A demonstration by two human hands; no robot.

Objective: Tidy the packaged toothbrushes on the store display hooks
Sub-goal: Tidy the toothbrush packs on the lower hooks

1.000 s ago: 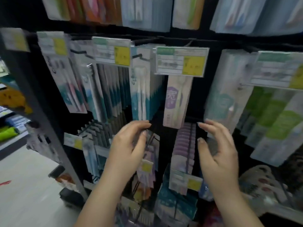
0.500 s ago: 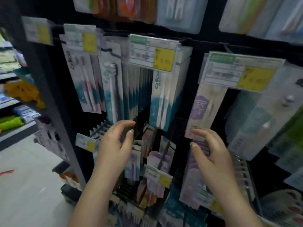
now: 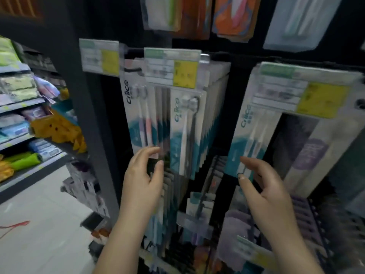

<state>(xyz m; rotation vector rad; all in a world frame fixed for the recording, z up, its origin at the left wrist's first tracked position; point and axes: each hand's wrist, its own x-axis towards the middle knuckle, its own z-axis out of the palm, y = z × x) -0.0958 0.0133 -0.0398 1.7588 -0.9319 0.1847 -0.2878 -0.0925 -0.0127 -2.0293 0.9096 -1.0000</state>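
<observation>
Left hand [image 3: 142, 180] is reaching for the bottom edge of the hanging toothbrush packs [image 3: 150, 123], fingers loosely spread, gripping nothing. Packs are hanging long-axis vertical, just above its fingertips. Right hand [image 3: 264, 192] is hovering open under the neighbouring pack [image 3: 248, 139].

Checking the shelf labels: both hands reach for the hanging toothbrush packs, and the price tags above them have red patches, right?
Not quite. In the head view the price tags have yellow patches, not red. Both the left hand and right hand do reach toward the toothbrush packs.

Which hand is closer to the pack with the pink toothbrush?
Left. The left hand reaches the bottom edge of the pink toothbrush pack; the right hand is farther right, at another pack.
</observation>
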